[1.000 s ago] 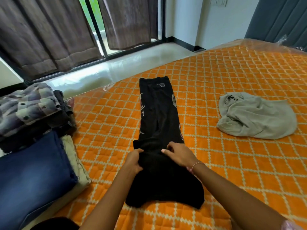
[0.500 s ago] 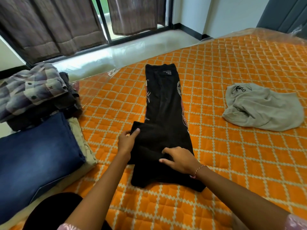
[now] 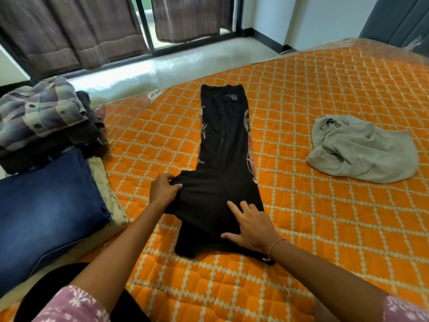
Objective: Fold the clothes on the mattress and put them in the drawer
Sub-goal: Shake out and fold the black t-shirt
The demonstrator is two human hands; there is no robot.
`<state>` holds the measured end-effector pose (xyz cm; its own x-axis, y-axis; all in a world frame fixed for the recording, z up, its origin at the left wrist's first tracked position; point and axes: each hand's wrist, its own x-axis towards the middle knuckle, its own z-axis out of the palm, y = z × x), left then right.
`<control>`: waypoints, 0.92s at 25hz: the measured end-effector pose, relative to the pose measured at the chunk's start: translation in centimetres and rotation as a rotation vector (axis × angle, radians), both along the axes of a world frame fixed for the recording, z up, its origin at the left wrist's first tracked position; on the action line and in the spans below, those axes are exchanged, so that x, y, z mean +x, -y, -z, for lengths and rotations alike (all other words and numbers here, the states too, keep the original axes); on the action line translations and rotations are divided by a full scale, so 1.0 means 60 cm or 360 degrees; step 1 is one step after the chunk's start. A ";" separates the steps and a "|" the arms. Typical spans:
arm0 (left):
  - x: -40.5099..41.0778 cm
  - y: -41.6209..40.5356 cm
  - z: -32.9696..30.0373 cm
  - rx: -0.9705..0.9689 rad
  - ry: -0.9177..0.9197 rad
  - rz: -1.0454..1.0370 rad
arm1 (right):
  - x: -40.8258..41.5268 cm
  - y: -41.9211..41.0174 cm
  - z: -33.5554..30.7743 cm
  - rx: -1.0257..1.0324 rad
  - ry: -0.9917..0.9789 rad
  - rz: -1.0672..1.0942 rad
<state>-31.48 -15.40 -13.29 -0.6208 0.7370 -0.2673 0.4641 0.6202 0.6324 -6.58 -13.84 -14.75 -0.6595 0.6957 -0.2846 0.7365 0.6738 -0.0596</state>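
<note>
A long black garment [image 3: 224, 145] with pale prints along its sides lies stretched out on the orange quilted mattress [image 3: 313, 205]. Its near end is folded over toward the left. My left hand [image 3: 163, 189] pinches the folded corner at the garment's left edge. My right hand [image 3: 251, 226] lies flat on the near part of the garment, fingers spread and pressing the cloth down. A crumpled grey garment [image 3: 362, 149] with a drawstring lies unfolded on the mattress to the right. No drawer is in view.
Folded clothes are stacked at the left edge of the mattress: a plaid shirt [image 3: 39, 110] on dark items, and blue jeans [image 3: 46, 205] over a beige piece. Beyond the mattress are a glossy floor, a curtained glass door [image 3: 148, 22] and a white wall.
My left hand has drawn the folded corner of the black garment out to the left. My right hand has slid nearer along the cloth and spread flat. The view has shifted slightly.
</note>
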 end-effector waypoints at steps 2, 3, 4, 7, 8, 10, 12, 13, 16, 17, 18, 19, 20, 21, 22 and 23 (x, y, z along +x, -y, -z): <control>0.028 0.008 -0.016 0.0116 -0.0099 -0.0128 | -0.003 -0.016 -0.020 -0.0260 -0.0177 0.0089; 0.053 0.009 -0.026 0.0225 -0.0206 -0.0139 | -0.013 -0.027 -0.028 -0.0393 -0.0444 0.0272; 0.083 0.008 -0.035 0.0293 -0.0326 -0.0023 | -0.025 -0.042 -0.035 -0.0555 -0.0782 0.0587; 0.168 -0.008 -0.063 -0.0247 -0.0092 0.0912 | -0.056 -0.088 -0.042 -0.1469 -0.1426 0.1596; 0.175 -0.020 -0.066 -0.0537 0.0187 0.1107 | -0.059 -0.100 -0.038 -0.1693 -0.1408 0.1714; 0.154 -0.046 -0.071 -0.0618 0.0672 0.0915 | -0.063 -0.115 -0.034 -0.1822 -0.1340 0.1713; 0.116 -0.076 -0.058 -0.0204 0.0693 0.0411 | -0.059 -0.134 -0.015 -0.1479 -0.1146 0.1572; 0.099 -0.094 -0.051 -0.0036 0.0598 0.0223 | -0.057 -0.144 -0.013 -0.1183 -0.0926 0.1442; 0.064 -0.176 -0.035 0.0221 0.0338 0.0100 | -0.068 -0.178 -0.034 -0.0393 -0.0437 0.1103; 0.059 -0.211 -0.028 0.0248 0.0258 0.0137 | -0.074 -0.199 -0.039 -0.0306 -0.0481 0.1079; 0.057 -0.242 -0.019 0.0245 0.0184 0.0196 | -0.084 -0.223 -0.043 -0.0275 -0.0580 0.1065; 0.058 -0.272 -0.008 0.0213 0.0142 0.0245 | -0.095 -0.252 -0.047 -0.0278 -0.0681 0.1047; 0.063 -0.300 0.001 0.0170 0.0154 0.0263 | -0.108 -0.285 -0.048 -0.0288 -0.0764 0.1011; 0.068 -0.324 0.011 0.0116 0.0216 0.0243 | -0.123 -0.318 -0.046 -0.0278 -0.0834 0.0956; 0.072 -0.344 0.020 0.0079 0.0279 0.0194 | -0.137 -0.353 -0.041 -0.0257 -0.0898 0.0917; 0.075 -0.357 0.028 0.0064 0.0332 0.0113 | -0.151 -0.385 -0.035 -0.0231 -0.0951 0.0887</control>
